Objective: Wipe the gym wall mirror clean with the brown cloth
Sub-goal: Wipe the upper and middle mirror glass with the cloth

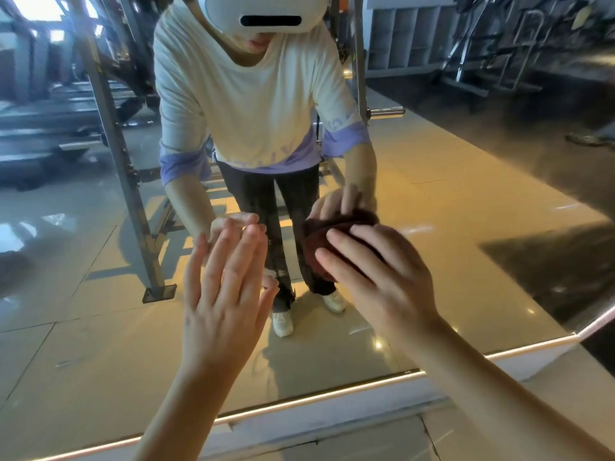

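1. Brown cloth (324,247) sits bunched against the mirror (100,294), low down, above its bottom edge.
2. Right grip (382,271) curls over it to push it on the mirror.
3. Left grip (229,294) is flat, fingers straight, maybe leaning there for balance.

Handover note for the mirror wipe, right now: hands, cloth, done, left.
Left hand: open, fingers straight, fingertips at the large gym wall mirror.
Right hand: holds the bunched brown cloth pressed on the glass, low down, to the right of the left hand.
Done: cloth is on the mirror; how much is already wiped cannot be told.
Left: probably most of the glass, the upper part included.
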The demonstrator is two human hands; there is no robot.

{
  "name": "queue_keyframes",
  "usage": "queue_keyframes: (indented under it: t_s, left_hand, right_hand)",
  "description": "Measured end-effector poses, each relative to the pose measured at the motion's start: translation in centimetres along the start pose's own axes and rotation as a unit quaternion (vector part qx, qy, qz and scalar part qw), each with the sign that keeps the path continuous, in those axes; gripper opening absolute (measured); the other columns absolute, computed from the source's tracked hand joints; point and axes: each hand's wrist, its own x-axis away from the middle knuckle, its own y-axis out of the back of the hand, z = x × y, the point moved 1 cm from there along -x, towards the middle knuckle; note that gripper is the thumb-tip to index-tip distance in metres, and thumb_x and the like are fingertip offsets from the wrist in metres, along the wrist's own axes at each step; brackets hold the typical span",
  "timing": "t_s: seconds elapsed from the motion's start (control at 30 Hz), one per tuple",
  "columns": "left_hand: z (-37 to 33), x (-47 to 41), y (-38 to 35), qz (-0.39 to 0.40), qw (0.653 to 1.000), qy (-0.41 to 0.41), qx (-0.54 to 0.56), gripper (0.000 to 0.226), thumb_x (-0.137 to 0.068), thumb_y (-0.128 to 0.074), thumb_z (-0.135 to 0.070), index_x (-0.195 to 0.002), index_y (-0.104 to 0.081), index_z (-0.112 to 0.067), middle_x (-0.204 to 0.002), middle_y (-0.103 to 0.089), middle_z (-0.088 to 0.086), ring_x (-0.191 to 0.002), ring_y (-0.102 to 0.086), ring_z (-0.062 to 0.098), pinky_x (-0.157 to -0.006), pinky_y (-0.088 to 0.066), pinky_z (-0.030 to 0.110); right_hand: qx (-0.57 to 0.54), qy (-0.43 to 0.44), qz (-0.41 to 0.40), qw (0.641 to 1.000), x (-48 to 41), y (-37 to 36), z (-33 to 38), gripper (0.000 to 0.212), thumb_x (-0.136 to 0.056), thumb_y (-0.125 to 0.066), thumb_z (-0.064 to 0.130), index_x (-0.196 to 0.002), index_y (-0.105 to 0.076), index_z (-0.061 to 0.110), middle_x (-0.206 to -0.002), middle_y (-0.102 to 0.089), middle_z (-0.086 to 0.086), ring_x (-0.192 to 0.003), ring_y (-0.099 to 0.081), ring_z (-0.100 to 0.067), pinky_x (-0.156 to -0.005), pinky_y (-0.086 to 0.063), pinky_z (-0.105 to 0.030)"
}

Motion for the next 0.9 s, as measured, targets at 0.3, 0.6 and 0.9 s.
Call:
queue_keyframes:
  t_s: [0.3,0.6,0.9]
  left_hand:
    - [0.0,0.2,-0.4,-0.009,1.0,0.008,0.008,0.076,-0.088,-0.076,-0.022,-0.15,-0.036,-0.005,-0.154,-0.034,0.012,-0.141,-0.035,0.032,-0.121,-0.025,0.053]
    - [-0.1,0.2,-0.5,-0.014,1.0,0.006,0.007,0.076,-0.087,-0.076,-0.019,-0.15,-0.036,-0.004,-0.153,-0.035,0.013,-0.141,-0.035,0.032,-0.121,-0.022,0.052]
    - [-0.2,0.4,-0.4,-0.017,1.0,0.008,0.012,0.077,-0.087,-0.077,-0.018,-0.15,-0.036,-0.005,-0.153,-0.035,0.012,-0.142,-0.034,0.032,-0.122,-0.022,0.051]
  right_hand:
    - [0.024,-0.057,0.023,0.998,1.3,-1.6,0.6,0.047,-0.091,-0.07,0.035,-0.128,-0.052,0.012,-0.133,-0.046,-0.012,-0.114,-0.046,-0.031,-0.102,-0.041,-0.04]
    - [0.04,-0.137,-0.102,0.985,-2.7,0.1,-1.0,0.026,-0.09,-0.073,0.019,-0.11,-0.058,0.015,-0.116,-0.059,-0.007,-0.097,-0.054,-0.027,-0.083,-0.044,-0.039]
    - [0.042,-0.093,-0.063,0.993,-1.2,-0.8,0.2,0.024,-0.087,-0.072,0.008,-0.106,-0.059,0.016,-0.118,-0.056,-0.01,-0.099,-0.055,-0.029,-0.082,-0.047,-0.041]
